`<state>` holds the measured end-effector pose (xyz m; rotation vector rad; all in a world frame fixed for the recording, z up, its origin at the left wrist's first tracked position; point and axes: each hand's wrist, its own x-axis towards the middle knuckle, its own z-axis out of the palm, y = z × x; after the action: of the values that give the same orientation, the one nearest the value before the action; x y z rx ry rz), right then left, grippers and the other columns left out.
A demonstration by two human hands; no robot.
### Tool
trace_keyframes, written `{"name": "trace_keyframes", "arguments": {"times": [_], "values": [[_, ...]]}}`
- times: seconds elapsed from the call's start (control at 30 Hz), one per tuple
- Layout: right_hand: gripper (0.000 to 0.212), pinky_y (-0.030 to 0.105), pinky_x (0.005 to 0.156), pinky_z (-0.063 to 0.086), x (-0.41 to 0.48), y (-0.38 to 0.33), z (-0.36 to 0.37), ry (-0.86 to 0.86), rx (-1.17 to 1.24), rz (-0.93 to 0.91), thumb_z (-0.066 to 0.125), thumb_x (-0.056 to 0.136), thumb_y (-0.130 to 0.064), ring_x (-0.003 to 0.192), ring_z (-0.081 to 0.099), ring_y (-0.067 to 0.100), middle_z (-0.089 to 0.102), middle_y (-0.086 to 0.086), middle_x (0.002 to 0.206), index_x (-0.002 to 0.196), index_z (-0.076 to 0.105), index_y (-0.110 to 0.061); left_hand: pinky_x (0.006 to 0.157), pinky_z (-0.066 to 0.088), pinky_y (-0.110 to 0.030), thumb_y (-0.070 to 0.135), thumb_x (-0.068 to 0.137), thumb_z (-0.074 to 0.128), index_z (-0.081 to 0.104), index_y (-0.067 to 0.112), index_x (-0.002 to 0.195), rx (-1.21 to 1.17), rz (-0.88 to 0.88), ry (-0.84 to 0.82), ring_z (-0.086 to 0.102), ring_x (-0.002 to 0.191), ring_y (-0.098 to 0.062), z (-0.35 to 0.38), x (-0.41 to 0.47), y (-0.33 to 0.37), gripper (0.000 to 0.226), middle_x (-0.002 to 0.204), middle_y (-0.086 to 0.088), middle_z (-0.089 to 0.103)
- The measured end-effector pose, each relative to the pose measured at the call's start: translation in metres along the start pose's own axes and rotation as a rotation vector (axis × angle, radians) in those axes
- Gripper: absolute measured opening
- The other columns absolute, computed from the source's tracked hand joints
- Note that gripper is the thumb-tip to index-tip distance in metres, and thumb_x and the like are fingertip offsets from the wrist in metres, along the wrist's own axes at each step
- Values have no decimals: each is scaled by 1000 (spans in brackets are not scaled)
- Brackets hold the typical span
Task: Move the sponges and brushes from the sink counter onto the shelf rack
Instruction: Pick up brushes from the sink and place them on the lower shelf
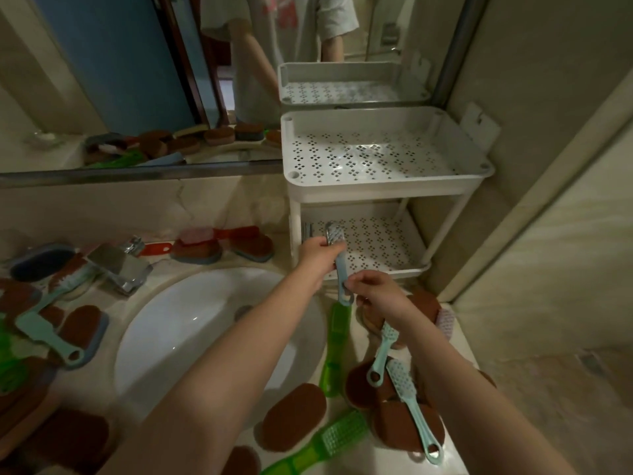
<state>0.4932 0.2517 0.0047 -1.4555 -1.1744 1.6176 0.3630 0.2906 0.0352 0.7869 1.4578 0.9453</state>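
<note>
A white two-tier shelf rack (pixel 387 190) stands at the back right of the sink counter, both perforated trays bare. I hold a pale blue brush (pixel 339 265) at the front edge of the lower tray (pixel 376 245). My left hand (pixel 320 255) grips it near the bristle head, which reaches over the tray. My right hand (pixel 376 293) pinches the handle's end. Two teal brushes (pixel 409 399) and two green brushes (pixel 335 341) lie on the counter at the right among brown sponges (pixel 291 416).
The white basin (pixel 191 337) lies under my left arm, with a chrome tap (pixel 120 265) behind it. More brown sponges, a red brush (pixel 236 231) and a teal brush (pixel 44 320) lie along the back and left. A mirror hangs behind; a wall closes the right.
</note>
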Motion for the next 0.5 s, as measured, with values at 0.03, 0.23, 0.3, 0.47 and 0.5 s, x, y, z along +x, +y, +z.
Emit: {"name": "trace_keyframes", "arguments": {"times": [0.03,0.23,0.3,0.47,0.5], "values": [[16,14,41,37,2,2,0,13,-21,-16,62,87,2,39,47,2,58,-5,50,73,60,-7,83,52,-38,14,88,63,54,14,75,-4,-11,-3,62,82,-23,0,-1,-1,16,84,-11,61],[23,16,42,38,47,-2,-5,172,-192,18,62,88,-3,45,46,10,56,4,56,67,59,-10,70,51,-29,35,89,59,63,8,97,336,-48,-62,63,82,-20,-24,-6,-10,28,92,-7,63],[20,21,51,41,74,-7,-1,229,-259,24,65,87,-7,54,50,13,58,4,62,69,61,-13,63,46,-25,30,91,58,61,13,84,376,-58,-71,60,74,-15,-42,-6,-14,19,85,-4,63],[23,39,92,51,119,-13,25,228,-469,68,63,87,-9,98,64,31,68,14,106,109,68,-5,70,48,-31,30,87,62,52,18,78,402,-40,98,60,77,-16,-79,0,-16,19,78,-1,60],[24,40,95,49,123,-13,29,222,-510,73,62,87,-7,102,63,32,67,15,108,110,67,-4,69,48,-32,30,87,63,53,17,88,391,-36,116,59,78,-17,-83,0,-14,17,83,-2,59]]}}
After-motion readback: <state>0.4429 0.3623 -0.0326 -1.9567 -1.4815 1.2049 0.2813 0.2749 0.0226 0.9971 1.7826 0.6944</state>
